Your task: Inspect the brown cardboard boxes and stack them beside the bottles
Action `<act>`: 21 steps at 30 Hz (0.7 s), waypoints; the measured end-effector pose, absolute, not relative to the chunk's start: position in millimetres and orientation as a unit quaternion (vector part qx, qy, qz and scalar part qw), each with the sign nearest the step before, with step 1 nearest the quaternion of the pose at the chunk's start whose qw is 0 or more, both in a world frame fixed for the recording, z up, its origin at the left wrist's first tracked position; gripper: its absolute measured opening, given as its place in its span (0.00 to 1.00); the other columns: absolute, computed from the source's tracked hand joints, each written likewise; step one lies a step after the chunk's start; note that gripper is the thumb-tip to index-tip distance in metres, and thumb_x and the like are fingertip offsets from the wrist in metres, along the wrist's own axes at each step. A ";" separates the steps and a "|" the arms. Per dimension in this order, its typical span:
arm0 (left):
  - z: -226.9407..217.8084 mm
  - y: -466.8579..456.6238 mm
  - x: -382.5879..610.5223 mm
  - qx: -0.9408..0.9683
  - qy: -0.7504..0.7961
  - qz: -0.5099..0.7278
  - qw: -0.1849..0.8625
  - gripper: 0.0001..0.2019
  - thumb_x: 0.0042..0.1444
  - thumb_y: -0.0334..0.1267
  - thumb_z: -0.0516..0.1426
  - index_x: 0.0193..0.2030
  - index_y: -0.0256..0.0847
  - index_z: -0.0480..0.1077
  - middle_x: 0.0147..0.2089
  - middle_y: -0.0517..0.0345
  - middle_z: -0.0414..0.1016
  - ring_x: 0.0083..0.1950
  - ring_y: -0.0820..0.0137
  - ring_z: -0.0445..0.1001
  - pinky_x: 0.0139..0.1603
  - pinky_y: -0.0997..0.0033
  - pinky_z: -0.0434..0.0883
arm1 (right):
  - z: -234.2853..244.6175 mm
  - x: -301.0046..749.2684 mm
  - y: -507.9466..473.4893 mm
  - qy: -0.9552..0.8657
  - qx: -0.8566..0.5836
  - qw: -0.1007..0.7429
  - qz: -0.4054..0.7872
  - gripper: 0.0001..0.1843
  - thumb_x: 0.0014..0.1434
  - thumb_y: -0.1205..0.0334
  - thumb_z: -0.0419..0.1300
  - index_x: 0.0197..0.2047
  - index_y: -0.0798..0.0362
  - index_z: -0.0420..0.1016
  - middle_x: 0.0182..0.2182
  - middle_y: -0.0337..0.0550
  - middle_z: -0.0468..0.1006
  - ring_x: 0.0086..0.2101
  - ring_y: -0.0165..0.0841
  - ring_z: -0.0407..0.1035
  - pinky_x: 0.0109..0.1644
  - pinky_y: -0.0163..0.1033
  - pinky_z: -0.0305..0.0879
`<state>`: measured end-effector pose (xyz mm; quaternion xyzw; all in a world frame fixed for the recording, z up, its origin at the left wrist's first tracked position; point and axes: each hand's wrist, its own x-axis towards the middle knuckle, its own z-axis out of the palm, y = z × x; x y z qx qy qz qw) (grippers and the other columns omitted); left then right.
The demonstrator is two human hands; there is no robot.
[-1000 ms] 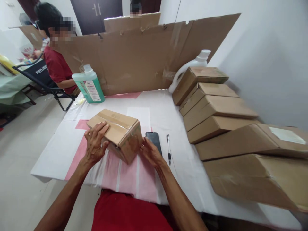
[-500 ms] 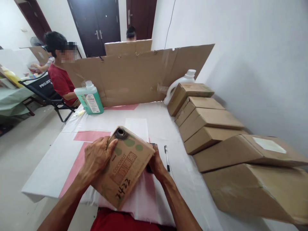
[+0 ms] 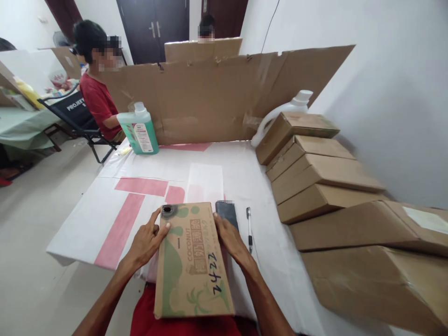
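A cardboard box [image 3: 192, 261] printed with green shapes, "COCONUT" and a handwritten number lies flat at the near edge of the table, its printed face up and its near end over my lap. My left hand [image 3: 147, 240] grips its left edge, thumb on top. My right hand [image 3: 229, 235] holds its right edge. A dark phone [image 3: 227, 212] lies just beyond my right hand, with a pen [image 3: 249, 224] beside it.
The table carries a white and pink sheet [image 3: 140, 186]. A row of brown boxes [image 3: 315, 172] leans along the right wall. A cardboard screen [image 3: 217, 98] stands at the back, with a green bottle [image 3: 139, 130] and a white jug [image 3: 280, 114]. A person in red [image 3: 98, 100] sits behind it.
The box has been turned over from its taped side to its printed side and now lies flat, closer to me. Both hands stayed on its edges.
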<state>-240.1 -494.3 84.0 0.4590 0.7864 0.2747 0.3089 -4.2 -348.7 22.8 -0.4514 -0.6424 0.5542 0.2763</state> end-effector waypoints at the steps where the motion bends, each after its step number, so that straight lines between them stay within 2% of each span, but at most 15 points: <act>1: 83.2 -493.8 -239.7 0.458 0.785 0.283 0.307 0.34 0.68 0.60 0.49 0.73 0.42 0.59 0.22 0.68 0.66 0.27 0.64 0.71 0.32 0.67 0.63 | 27.3 -2.1 -346.6 -0.661 -0.470 0.276 0.516 0.24 0.64 0.39 0.57 0.29 0.47 0.81 0.29 0.47 0.82 0.37 0.51 0.77 0.49 0.55 0.72; 4: 85.3 -488.5 -235.0 0.463 0.783 0.292 0.295 0.33 0.67 0.60 0.51 0.72 0.43 0.61 0.23 0.68 0.66 0.28 0.65 0.71 0.33 0.68 0.61 | 47.6 -6.0 -337.5 -0.669 -0.490 0.344 0.440 0.21 0.63 0.42 0.57 0.44 0.48 0.82 0.46 0.52 0.83 0.46 0.49 0.76 0.51 0.54 0.72; 7: 86.3 -481.1 -226.9 0.476 0.771 0.291 0.308 0.33 0.66 0.61 0.52 0.71 0.44 0.61 0.25 0.67 0.67 0.30 0.65 0.72 0.34 0.68 0.61 | 69.1 -25.8 -331.4 -0.720 -0.449 0.361 0.385 0.21 0.64 0.44 0.59 0.51 0.49 0.80 0.50 0.53 0.81 0.52 0.49 0.73 0.57 0.56 0.67; 10: 82.5 -475.6 -219.6 0.483 0.758 0.293 0.326 0.33 0.66 0.61 0.53 0.71 0.46 0.61 0.27 0.66 0.68 0.31 0.64 0.73 0.35 0.68 0.62 | 82.6 -51.0 -332.7 -0.793 -0.429 0.268 0.339 0.18 0.63 0.44 0.63 0.47 0.48 0.82 0.48 0.52 0.83 0.52 0.50 0.73 0.59 0.56 0.63; 14: 78.0 -473.9 -216.2 0.480 0.755 0.296 0.336 0.33 0.66 0.61 0.53 0.72 0.46 0.60 0.27 0.66 0.69 0.31 0.64 0.74 0.34 0.68 0.63 | 89.7 -67.4 -338.6 -0.839 -0.438 0.131 0.295 0.17 0.65 0.44 0.63 0.36 0.47 0.83 0.39 0.49 0.85 0.42 0.47 0.76 0.51 0.51 0.61; 18: 76.7 -469.6 -220.1 0.478 0.747 0.307 0.345 0.30 0.67 0.61 0.53 0.69 0.47 0.65 0.27 0.65 0.71 0.30 0.65 0.74 0.34 0.68 0.65 | 92.6 -66.2 -341.2 -0.848 -0.444 0.096 0.271 0.18 0.66 0.46 0.61 0.34 0.49 0.82 0.38 0.50 0.85 0.41 0.46 0.76 0.47 0.49 0.59; 21: 73.0 -458.4 -222.8 0.476 0.756 0.354 0.276 0.24 0.67 0.57 0.53 0.59 0.45 0.74 0.39 0.56 0.77 0.37 0.65 0.75 0.40 0.65 0.71 | 93.9 -67.3 -342.9 -0.844 -0.459 0.095 0.261 0.16 0.65 0.47 0.62 0.34 0.49 0.81 0.39 0.50 0.86 0.42 0.46 0.76 0.47 0.48 0.58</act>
